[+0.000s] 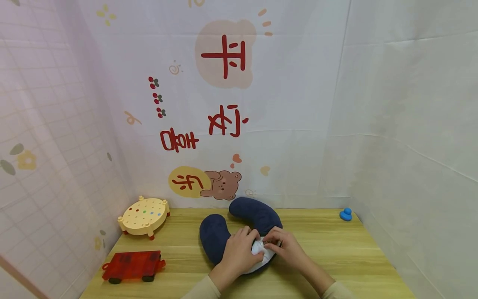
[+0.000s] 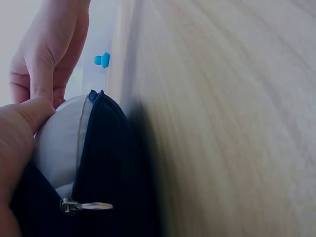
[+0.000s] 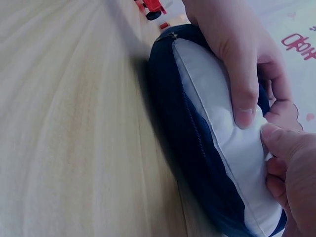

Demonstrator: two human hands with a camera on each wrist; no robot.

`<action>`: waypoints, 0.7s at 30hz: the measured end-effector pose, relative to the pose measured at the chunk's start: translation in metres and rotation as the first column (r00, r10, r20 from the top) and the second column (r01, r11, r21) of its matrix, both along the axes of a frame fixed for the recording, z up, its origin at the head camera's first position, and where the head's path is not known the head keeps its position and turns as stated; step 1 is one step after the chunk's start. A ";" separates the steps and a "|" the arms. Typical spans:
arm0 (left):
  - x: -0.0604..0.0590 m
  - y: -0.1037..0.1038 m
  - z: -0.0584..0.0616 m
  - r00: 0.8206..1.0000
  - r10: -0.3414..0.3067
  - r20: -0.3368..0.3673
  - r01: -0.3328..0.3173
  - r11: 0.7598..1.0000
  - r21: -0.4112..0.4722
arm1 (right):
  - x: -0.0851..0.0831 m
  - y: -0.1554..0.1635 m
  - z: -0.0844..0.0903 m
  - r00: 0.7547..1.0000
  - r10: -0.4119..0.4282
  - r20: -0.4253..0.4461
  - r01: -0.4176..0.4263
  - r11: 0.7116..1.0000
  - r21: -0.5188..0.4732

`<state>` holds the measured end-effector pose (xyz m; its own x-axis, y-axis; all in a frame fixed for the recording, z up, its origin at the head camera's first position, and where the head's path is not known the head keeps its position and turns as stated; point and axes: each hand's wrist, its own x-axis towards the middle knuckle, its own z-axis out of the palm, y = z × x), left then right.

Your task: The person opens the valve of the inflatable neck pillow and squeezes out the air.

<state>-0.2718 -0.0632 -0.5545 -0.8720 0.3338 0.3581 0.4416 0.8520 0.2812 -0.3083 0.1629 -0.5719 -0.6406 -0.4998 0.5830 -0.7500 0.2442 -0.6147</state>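
Observation:
A navy U-shaped neck pillow (image 1: pixel 218 236) lies on the wooden table (image 1: pixel 336 253). Its zip is open at the near bend, and the white inner pad (image 1: pixel 259 251) bulges out there. My left hand (image 1: pixel 249 246) curls over the pad from the left, its fingertips (image 3: pixel 244 111) pressing into the white fabric (image 3: pixel 217 118). My right hand (image 1: pixel 270 243) pinches the pad from the right, with its thumb (image 3: pixel 286 148) on the white fabric. In the left wrist view the zip pull (image 2: pixel 86 206) hangs on the navy cover (image 2: pixel 116 163) below the pad (image 2: pixel 59 143).
A round yellow toy table (image 1: pixel 144 215) stands at the back left, and a red toy wagon (image 1: pixel 132 265) sits in front of it. A small blue toy (image 1: pixel 346 214) is at the back right corner. Cloth walls close in three sides.

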 end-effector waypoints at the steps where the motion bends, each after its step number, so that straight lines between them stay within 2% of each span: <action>1: -0.001 -0.001 -0.001 1.000 -0.007 -0.001 0.007 1.000 0.003 | 0.000 -0.001 0.000 1.000 0.002 -0.010 -0.002 1.000 0.001; 5: -0.003 -0.007 -0.002 0.999 -0.029 -0.015 0.029 0.999 0.013 | -0.001 -0.002 -0.002 0.995 0.002 -0.102 0.000 1.000 0.023; 8: -0.004 -0.010 -0.003 0.999 -0.046 -0.019 0.047 0.999 0.019 | -0.004 -0.001 -0.003 0.981 -0.031 -0.193 0.042 0.997 0.057; 10: -0.005 -0.012 -0.003 0.998 -0.055 -0.015 0.056 0.998 0.023 | -0.006 0.000 -0.004 0.975 -0.055 -0.217 0.074 0.994 0.080; 13: -0.006 -0.015 -0.004 0.997 -0.071 -0.006 0.071 0.997 0.026 | -0.010 0.001 -0.003 0.983 -0.057 -0.175 0.076 0.992 0.102; 19: -0.009 -0.021 -0.006 0.994 -0.110 -0.013 0.110 0.993 0.040 | -0.019 -0.001 -0.002 0.997 0.042 -0.058 -0.036 0.993 0.112; 21: -0.011 -0.022 -0.007 0.993 -0.117 -0.024 0.118 0.992 0.040 | -0.021 -0.002 -0.004 0.998 0.048 -0.040 -0.044 0.994 0.102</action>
